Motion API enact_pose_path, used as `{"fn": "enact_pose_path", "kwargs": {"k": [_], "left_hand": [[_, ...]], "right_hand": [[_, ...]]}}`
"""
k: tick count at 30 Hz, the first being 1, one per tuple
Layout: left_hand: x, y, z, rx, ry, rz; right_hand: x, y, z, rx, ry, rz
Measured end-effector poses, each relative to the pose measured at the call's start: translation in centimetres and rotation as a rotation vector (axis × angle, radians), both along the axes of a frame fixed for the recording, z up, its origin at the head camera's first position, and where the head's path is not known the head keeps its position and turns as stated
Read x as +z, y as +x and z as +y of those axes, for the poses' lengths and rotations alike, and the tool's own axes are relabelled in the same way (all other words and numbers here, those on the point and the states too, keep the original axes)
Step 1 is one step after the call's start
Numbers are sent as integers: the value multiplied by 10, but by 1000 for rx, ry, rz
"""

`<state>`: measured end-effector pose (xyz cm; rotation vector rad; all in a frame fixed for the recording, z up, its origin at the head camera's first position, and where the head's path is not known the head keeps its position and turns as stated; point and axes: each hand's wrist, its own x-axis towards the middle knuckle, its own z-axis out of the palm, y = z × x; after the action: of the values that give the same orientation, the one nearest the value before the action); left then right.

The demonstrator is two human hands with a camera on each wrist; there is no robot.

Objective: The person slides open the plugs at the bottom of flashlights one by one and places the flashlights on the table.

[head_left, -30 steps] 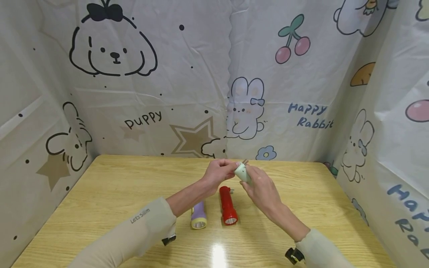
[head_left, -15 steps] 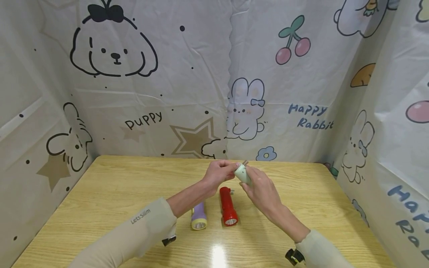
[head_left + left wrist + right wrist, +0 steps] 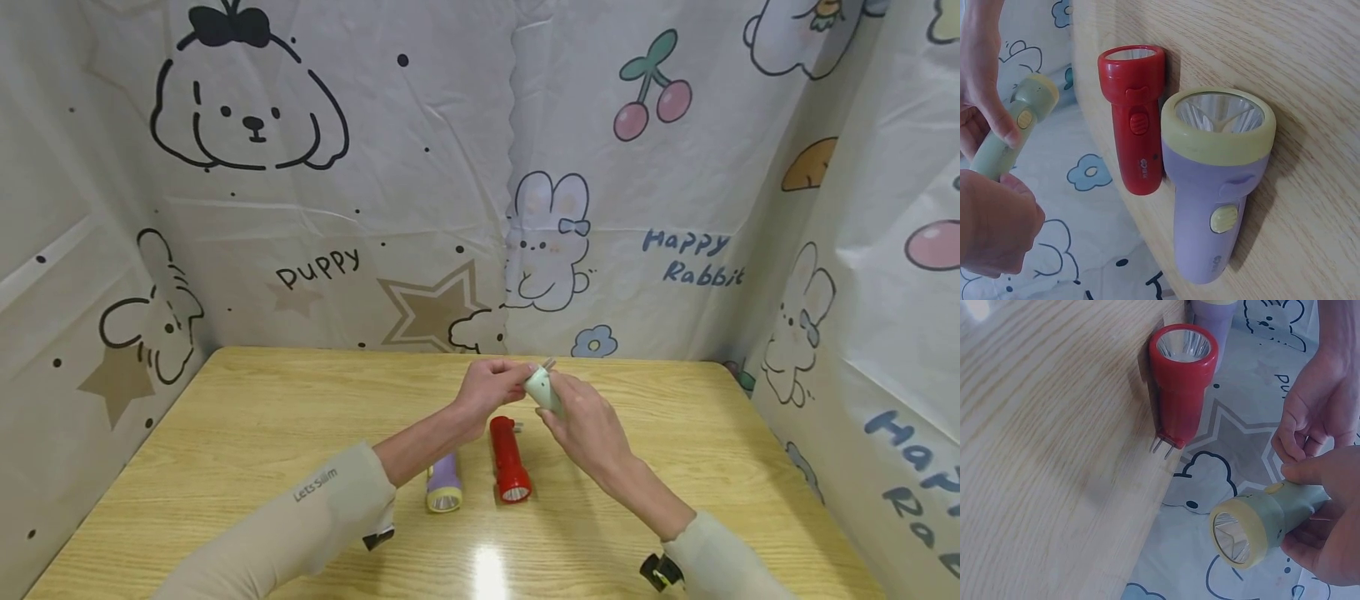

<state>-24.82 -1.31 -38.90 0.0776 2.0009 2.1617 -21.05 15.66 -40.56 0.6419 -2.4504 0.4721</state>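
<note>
A pale green flashlight (image 3: 542, 388) with a cream head ring (image 3: 1251, 532) is held above the table between both hands. My right hand (image 3: 591, 423) grips its body, and in the left wrist view the thumb rests close to the cream switch (image 3: 1024, 119). My left hand (image 3: 491, 390) pinches the tail end with thumb and fingers, right beside two metal plug prongs (image 3: 550, 364) that stick out there. Below the hands a red flashlight (image 3: 511, 462) lies on the table, its own prongs (image 3: 1162, 446) out. A purple flashlight (image 3: 1210, 206) with a cream ring lies left of it, partly hidden by my left forearm in the head view.
The wooden table (image 3: 300, 392) is enclosed at the back and sides by a printed cloth (image 3: 420, 167) with cartoon animals. Wrist camera mounts (image 3: 660, 572) hang under both sleeves.
Both hands keep the same hold on the green flashlight. The head view has shifted very slightly; the red and purple flashlights lie where they were.
</note>
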Motion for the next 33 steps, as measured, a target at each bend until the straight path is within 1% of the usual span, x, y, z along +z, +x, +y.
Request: {"fn": "enact_pose_path", "kwargs": {"k": [6,10,18,24,33], "left_hand": [[1,2,-2,-20,-7,30],[2,2,-2,-31,-14,35],[1,2,-1,-48,-20,24],[2,2,-1,-67,-42,17],[2,2,2,-54,-59,12]], "right_hand": [[1,1,1,3,-5,2],[2,1,2,8,-13,-9],[2,1,3,-12,-13,-52],[3,1,3,-29,-22,-82],[2,2,3,-46,-27,-130]]}}
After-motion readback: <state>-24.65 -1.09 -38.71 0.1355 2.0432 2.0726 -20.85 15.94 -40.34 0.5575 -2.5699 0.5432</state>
